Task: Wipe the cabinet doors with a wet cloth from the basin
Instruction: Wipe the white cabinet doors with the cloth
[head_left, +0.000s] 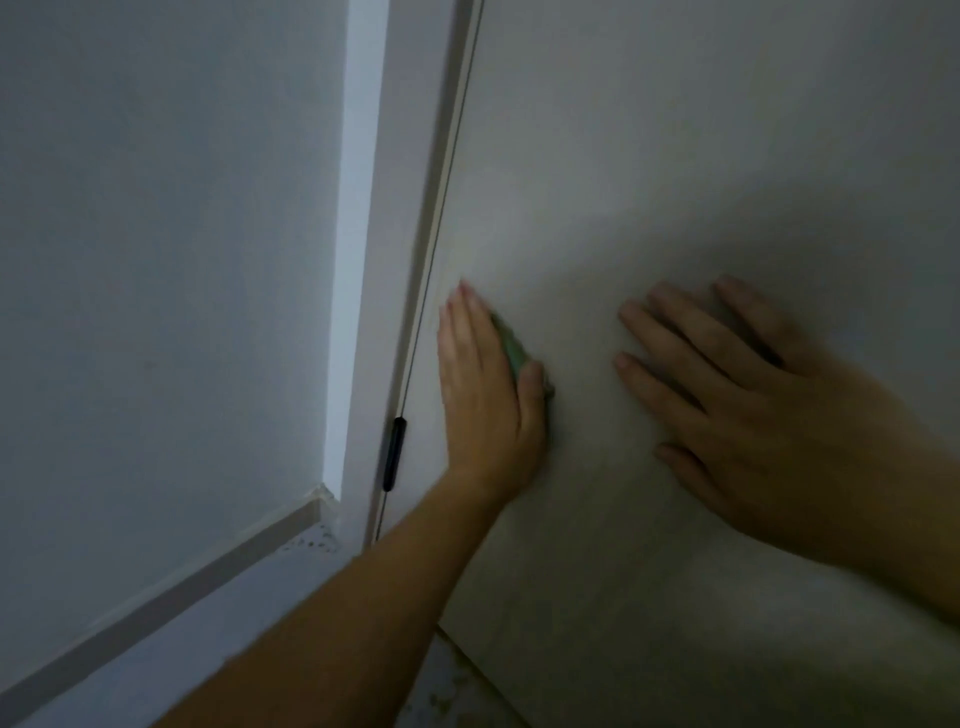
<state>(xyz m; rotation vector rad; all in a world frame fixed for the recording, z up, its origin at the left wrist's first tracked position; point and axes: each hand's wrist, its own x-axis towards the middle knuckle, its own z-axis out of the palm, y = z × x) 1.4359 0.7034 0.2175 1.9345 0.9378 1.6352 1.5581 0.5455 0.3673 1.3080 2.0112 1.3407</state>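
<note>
Cabinet door (675, 182): cloth (511, 349) under left hand (483, 395).

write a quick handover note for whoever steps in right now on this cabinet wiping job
Left hand: flat, fingers straight, pressing the green cloth against the cabinet door near its left edge, just above a small black fitting.
Right hand: flat and spread on the same door, holding nothing.
Basin: not in view.
Done: the cloth is on the door and wiping is under way; the dim picture does not show which areas are already wiped.
Left: probably the rest of this door, then the other doors, wetting the cloth again as needed.
</note>
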